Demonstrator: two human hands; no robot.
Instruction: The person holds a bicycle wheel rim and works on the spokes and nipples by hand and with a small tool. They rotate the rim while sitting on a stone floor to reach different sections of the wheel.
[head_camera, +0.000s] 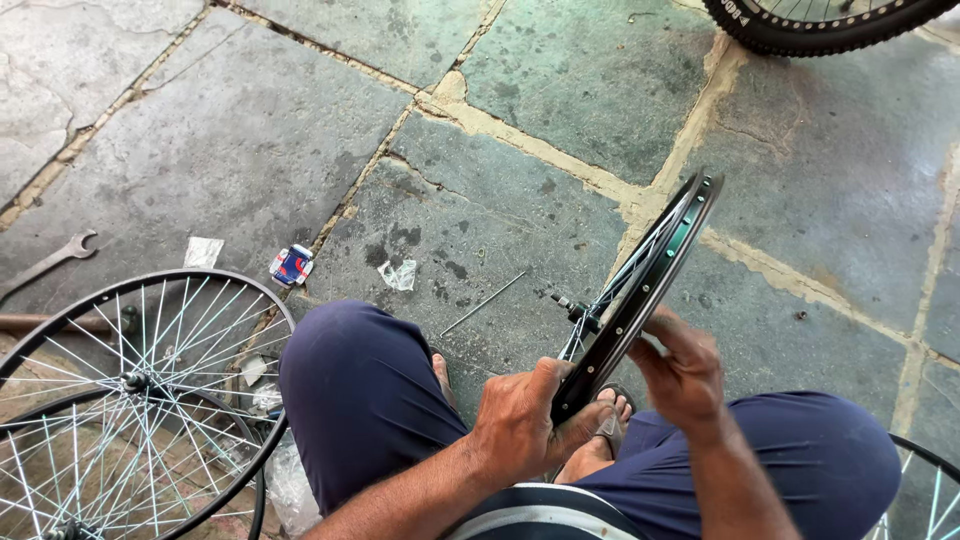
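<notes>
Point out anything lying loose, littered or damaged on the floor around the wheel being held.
A single loose spoke lies on the stone floor beside the held rim. A crumpled clear wrapper and a small red-blue packet litter the slabs. A spanner lies at left. The floor joints are cracked.

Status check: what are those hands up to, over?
Left hand gripping rim. Right hand on its edge. Rim upright between knees. Loose spoke on floor, clear.

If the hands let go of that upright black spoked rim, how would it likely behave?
The black rim stands on edge, held by the left hand and right hand, so it would probably tip or roll. With thin spokes and no tyre, it is likely light but stiff.
</notes>
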